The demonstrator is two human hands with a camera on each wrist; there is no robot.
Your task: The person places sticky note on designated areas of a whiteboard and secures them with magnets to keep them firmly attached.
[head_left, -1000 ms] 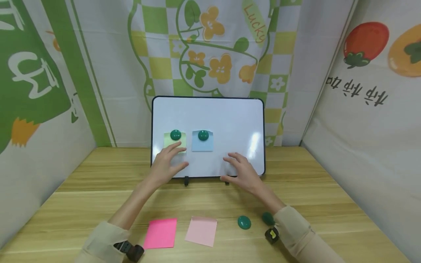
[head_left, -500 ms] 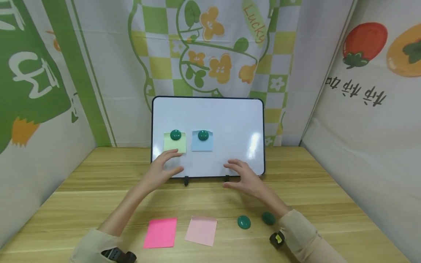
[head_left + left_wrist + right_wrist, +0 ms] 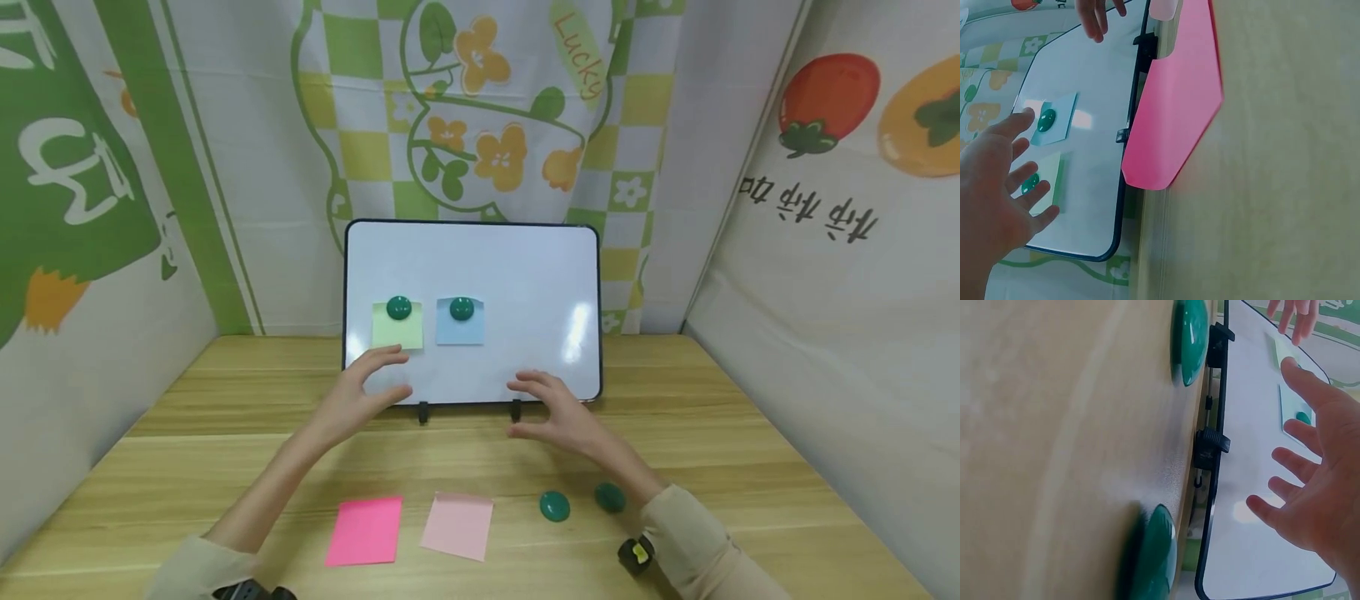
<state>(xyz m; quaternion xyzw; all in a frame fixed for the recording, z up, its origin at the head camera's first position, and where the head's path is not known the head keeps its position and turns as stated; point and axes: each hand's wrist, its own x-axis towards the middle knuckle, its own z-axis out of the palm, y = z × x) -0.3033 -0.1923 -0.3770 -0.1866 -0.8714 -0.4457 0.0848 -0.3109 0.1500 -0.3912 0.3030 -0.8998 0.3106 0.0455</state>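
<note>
Whiteboard (image 3: 525, 267) | just behind 2 hands (image 3: 352, 398) (image 3: 561, 417) | bears 2 notes (image 3: 397, 335) (image 3: 460, 334)

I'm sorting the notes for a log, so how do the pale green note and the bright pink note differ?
The pale green note is up on the whiteboard, while the bright pink note lies on the table. A green magnet sits on the green one; the pink one has none. Both look blank and roughly square.
</note>
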